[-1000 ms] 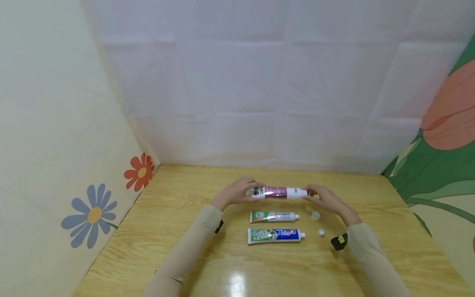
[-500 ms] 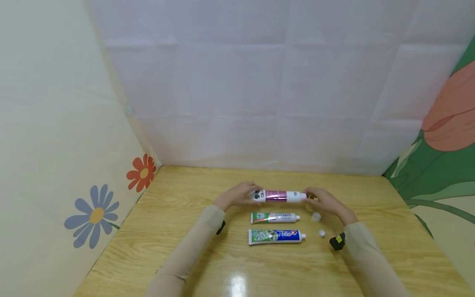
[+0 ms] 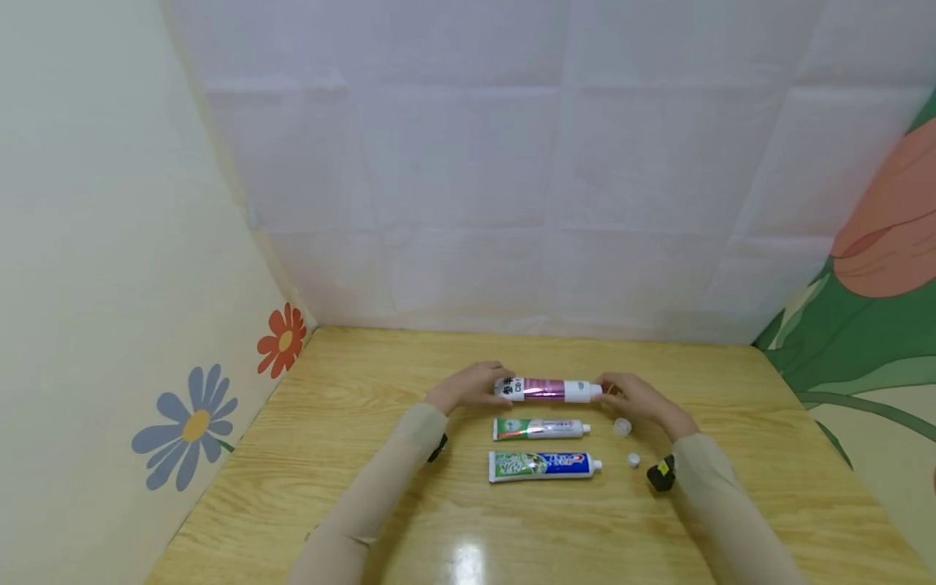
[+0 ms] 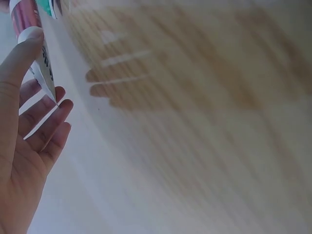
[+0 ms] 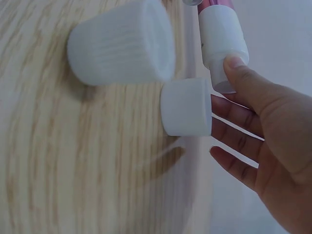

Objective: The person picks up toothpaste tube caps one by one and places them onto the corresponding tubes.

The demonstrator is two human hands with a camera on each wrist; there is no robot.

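A purple-and-white toothpaste tube (image 3: pixel 544 390) lies level between both hands, behind two other tubes. Its flat tail end is pinched by my left hand (image 3: pixel 471 385); in the left wrist view the thumb presses on the tube (image 4: pixel 28 17) and the other fingers spread behind it. At the opposite end, my right hand (image 3: pixel 641 398) pinches the tube's white cap (image 5: pixel 222 73) between thumb and fingers. Nearer to me lie a green-and-white toothpaste tube (image 3: pixel 541 428) and a larger green-and-blue toothpaste tube (image 3: pixel 544 465), both with bare nozzles pointing right.
Two loose white caps stand on the wooden table (image 3: pixel 351 504) right of the nozzles: a wider cap (image 3: pixel 622 426) and a smaller cap (image 3: pixel 633 460). In the right wrist view, a ribbed cap (image 5: pixel 119 44) looms close to the camera. A white sheet (image 3: pixel 468 203) hangs at the back.
Both hands have brought the purple-and-white tube slightly down and toward me. Their hold on its two ends looks the same. The other tubes and loose caps stay put.
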